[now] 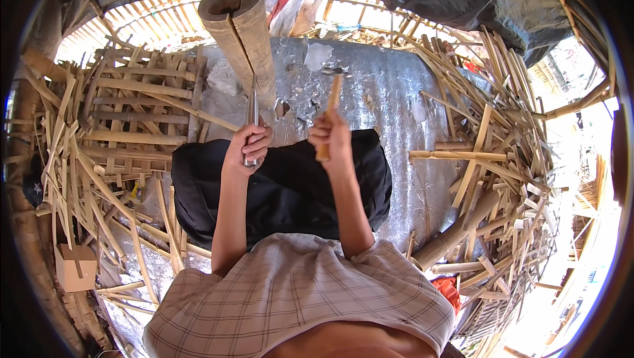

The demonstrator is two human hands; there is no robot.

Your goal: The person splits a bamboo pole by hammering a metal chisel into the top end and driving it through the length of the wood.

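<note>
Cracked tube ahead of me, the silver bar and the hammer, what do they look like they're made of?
Cracked tube: apparently bamboo, matte tan, going by its thick wall, hollow core and lengthwise split. Silver bar: likely steel, smooth and polished, given its bright shine. Hammer: the handle looks like wood, yellowish-brown; the dark head may be metal, but blur leaves that open.

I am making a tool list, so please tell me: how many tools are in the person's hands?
2: a metal tool upright in the left hand, and a wooden-handled tool, its head blurred, in the right hand.
</note>
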